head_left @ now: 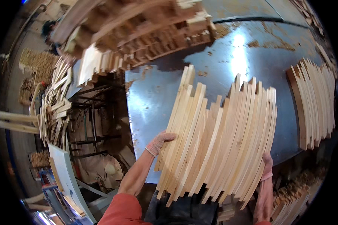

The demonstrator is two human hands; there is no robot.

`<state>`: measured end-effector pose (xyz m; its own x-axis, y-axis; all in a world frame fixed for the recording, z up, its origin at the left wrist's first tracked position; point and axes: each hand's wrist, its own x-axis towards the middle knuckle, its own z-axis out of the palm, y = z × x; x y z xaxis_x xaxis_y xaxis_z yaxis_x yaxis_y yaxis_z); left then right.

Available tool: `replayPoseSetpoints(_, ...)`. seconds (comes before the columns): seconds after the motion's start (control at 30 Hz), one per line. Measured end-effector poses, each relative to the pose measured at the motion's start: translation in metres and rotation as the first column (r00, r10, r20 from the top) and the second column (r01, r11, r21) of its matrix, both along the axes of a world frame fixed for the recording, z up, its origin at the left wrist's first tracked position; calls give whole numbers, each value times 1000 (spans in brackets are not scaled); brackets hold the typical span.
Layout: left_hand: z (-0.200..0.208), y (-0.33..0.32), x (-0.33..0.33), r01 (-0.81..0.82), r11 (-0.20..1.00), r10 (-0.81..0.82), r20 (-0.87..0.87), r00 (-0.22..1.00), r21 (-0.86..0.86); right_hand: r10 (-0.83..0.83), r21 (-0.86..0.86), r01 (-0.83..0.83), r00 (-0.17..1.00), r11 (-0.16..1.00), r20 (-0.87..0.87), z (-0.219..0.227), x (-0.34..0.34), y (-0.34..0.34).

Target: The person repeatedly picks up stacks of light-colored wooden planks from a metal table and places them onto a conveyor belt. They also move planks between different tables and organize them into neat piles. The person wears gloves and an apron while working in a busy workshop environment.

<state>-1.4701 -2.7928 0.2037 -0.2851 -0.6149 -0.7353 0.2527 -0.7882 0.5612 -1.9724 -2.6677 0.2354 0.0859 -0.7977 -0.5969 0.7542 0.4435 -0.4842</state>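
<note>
A wide row of pale wooden strips [218,138], laid side by side with uneven ends, lies over the near part of the metal table [146,97] and overhangs its front edge. My left hand [160,142], in a pinkish work glove, presses on the row's left side with the thumb on top. At the row's right side my right hand [267,165], also gloved, grips the outer strips; most of its fingers are hidden. Both hands squeeze the row between them.
A tall stack of wooden pieces [154,41] stands at the table's far left. Another bundle of strips [314,105] lies at the right. Scrap sticks [54,105] are piled on the left, beside a pale board [69,176]. Sawdust [278,45] dots the table's far side.
</note>
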Motion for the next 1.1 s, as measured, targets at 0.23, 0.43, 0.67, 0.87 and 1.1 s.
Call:
replayPoseSetpoints(0.23,34,89,132,-89,995,91,24,996,-51,101,-105,-106,994,989,-49,9,109,43)
replayPoseSetpoints(0.43,76,220,288,-210,968,209,-24,978,-134,248,-48,-256,960,966,-133,-7,211,76)
replayPoseSetpoints(0.67,122,413,499,-507,788,513,-83,854,-351,413,-168,-493,837,854,-358,29,449,100)
replayPoseSetpoints(0.87,168,600,654,-686,584,766,15,642,-434,630,-401,-759,650,513,-426,49,695,89)
replayPoseSetpoints(1.1,142,713,690,-854,307,918,-106,382,-420,941,-301,-913,319,275,-109,52,915,63)
